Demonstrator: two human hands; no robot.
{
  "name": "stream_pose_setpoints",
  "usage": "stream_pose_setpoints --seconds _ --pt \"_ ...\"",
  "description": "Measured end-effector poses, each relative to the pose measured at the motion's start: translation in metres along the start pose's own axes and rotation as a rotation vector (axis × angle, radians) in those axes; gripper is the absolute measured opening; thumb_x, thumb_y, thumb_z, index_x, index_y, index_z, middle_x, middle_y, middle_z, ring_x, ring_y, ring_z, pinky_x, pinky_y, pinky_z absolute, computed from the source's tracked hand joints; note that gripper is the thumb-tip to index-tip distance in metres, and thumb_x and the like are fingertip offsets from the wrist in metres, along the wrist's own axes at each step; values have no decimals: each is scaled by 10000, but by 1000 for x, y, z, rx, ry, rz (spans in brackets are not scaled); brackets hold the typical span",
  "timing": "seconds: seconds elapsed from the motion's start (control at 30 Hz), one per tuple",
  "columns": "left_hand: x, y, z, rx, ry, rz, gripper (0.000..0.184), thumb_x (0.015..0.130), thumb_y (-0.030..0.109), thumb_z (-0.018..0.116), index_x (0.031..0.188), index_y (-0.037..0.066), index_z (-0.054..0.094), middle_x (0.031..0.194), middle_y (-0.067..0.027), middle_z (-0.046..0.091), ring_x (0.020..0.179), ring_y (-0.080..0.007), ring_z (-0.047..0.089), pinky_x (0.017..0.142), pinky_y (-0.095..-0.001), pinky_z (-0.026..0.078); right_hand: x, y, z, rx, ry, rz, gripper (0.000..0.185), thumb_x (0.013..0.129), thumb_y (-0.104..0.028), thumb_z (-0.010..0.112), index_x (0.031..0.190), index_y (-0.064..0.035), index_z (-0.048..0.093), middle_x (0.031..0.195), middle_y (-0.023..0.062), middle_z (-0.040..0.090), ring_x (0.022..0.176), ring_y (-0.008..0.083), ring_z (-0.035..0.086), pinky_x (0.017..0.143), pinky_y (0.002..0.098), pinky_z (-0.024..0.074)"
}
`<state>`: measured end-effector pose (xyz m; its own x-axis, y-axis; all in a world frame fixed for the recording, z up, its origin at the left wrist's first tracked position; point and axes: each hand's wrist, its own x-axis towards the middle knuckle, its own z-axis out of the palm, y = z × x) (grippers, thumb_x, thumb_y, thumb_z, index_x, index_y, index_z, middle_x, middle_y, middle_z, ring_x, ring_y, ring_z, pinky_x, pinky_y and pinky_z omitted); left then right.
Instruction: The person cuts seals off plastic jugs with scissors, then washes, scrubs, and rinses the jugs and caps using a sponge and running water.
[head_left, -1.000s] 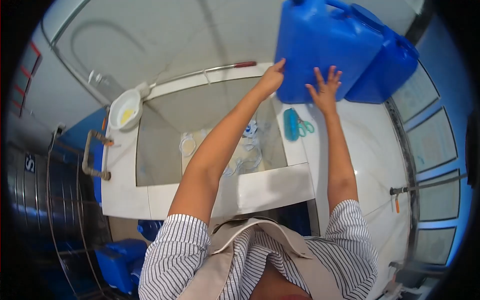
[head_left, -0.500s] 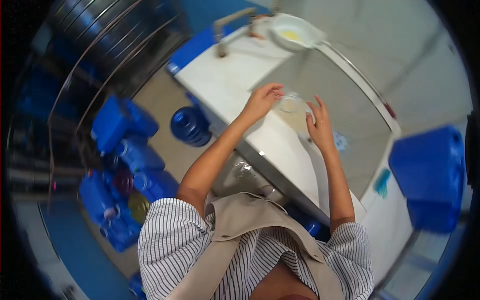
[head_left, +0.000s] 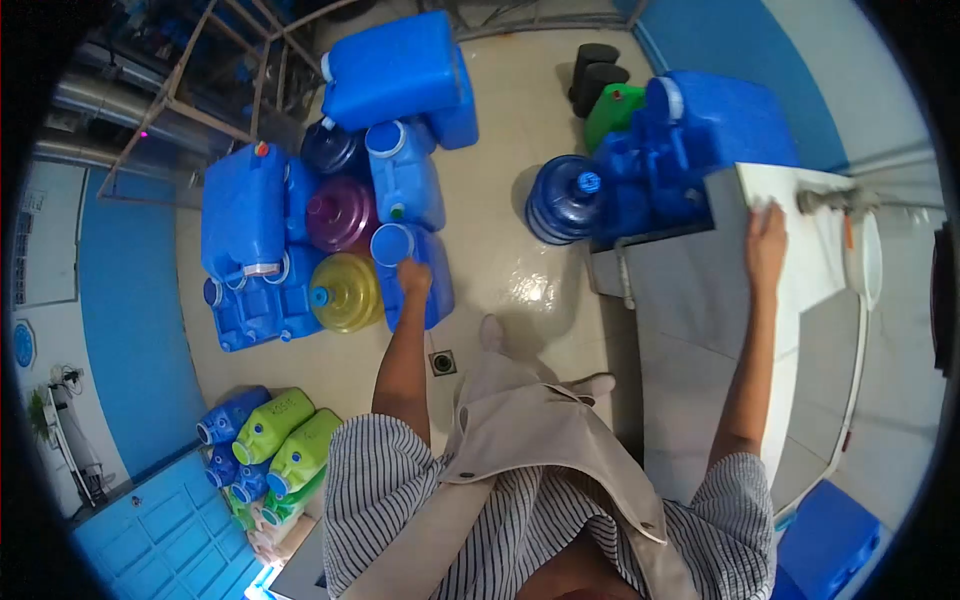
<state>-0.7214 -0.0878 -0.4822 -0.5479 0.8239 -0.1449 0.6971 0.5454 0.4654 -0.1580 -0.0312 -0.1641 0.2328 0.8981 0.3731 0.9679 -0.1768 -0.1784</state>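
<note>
A blue jerrycan (head_left: 437, 300) with a large round cap stands on the floor to the left. My left hand (head_left: 414, 277) is closed at its top, by the handle, just beside the cap; the fingers are partly hidden. To the right, my right hand (head_left: 767, 238) lies on the white counter (head_left: 808, 265) near its edge, fingers stretched out and holding nothing. Close to the left hand are a yellow round bottle (head_left: 347, 292), a purple-pink bottle (head_left: 342, 214) and another blue jerrycan (head_left: 408, 180).
More blue jerrycans (head_left: 243, 210) crowd the left side, with green containers (head_left: 275, 425) below them. A dark blue water bottle (head_left: 565, 200) stands beside the counter. A floor drain (head_left: 443, 362) lies near my feet. A faucet (head_left: 832, 199) and white bowl (head_left: 872, 262) are at right.
The view has swung left from the basin to the floor containers. My left hand has moved from above the counter down to a blue jerrycan; my right hand now rests on the counter.
</note>
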Motion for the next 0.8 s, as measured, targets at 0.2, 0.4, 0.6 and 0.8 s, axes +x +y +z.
stream_pose_setpoints --seconds 0.2,0.4,0.6,0.8 --pt "47 -171 78 262 -401 -108 446 663 191 631 1015 -75 567 1046 -311 576 992 -428 557 899 -452 434 6 8 53 -275 -97 303 639 927 -492 344 1233 55 472 1295 231 455 1234 352 402 1026 391 312" --pt "42 -198 117 -136 -368 -220 692 690 288 670 1213 -69 391 1082 -300 563 993 -444 556 890 -458 438 2 10 62 -399 -46 281 724 892 -584 340 1281 19 437 1329 213 429 1249 336 393 1023 399 320" --pt "-5 -62 46 -25 -237 14 554 726 254 607 1147 -66 441 1006 -303 588 958 -450 565 854 -472 446 0 6 49 -219 -26 289 737 877 -577 383 1258 51 443 1303 249 439 1213 372 422 1005 404 337" --pt "-48 141 -189 -252 -610 198 298 775 187 632 984 -14 561 615 -62 545 453 -154 542 382 -303 437 -7 13 13 113 -44 279 663 870 -508 447 1168 83 486 1177 295 513 1108 408 497 936 423 398"
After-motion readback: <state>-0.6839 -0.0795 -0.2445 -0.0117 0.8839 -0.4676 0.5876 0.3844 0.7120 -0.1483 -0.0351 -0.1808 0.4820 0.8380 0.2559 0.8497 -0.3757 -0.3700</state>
